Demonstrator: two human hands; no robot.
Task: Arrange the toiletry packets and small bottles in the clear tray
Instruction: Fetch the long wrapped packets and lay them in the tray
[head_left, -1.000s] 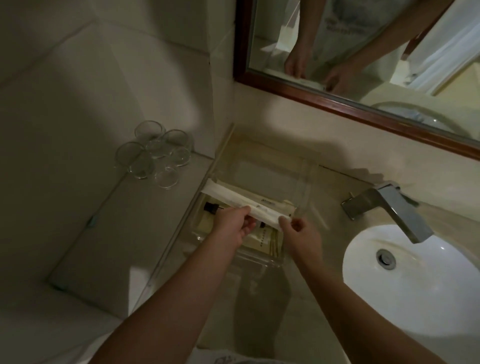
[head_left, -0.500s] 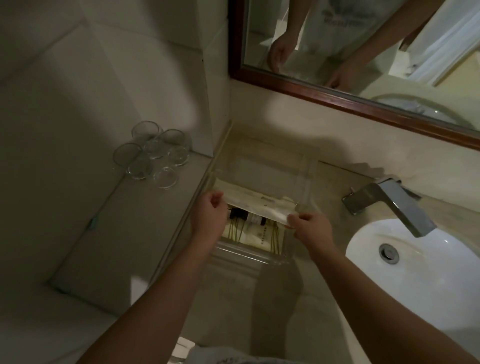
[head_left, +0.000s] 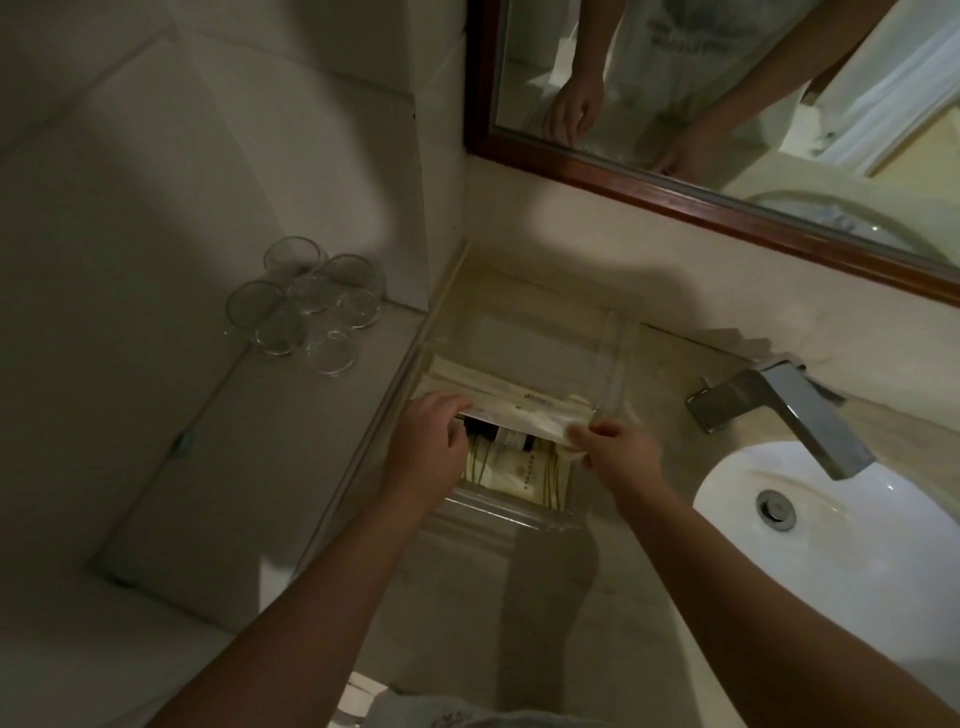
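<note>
Left hand (head_left: 432, 439) and right hand (head_left: 618, 453) each pinch one end of the long packet (head_left: 519, 411). Lowered unevenly, it could catch the tray (head_left: 615, 353) wall beside the right hand and skew.

Upturned glasses (head_left: 306, 306) cluster on the tiled ledge, a faucet (head_left: 779, 410) overhangs the white sink (head_left: 857, 561), below a wood-framed mirror (head_left: 727, 104).

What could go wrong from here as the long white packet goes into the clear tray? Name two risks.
The long white paper packet, held by left hand and right hand, nearly spans the clear plastic tray, so an end may catch its wall. It may settle crookedly on the small dark-capped bottle beneath.
</note>
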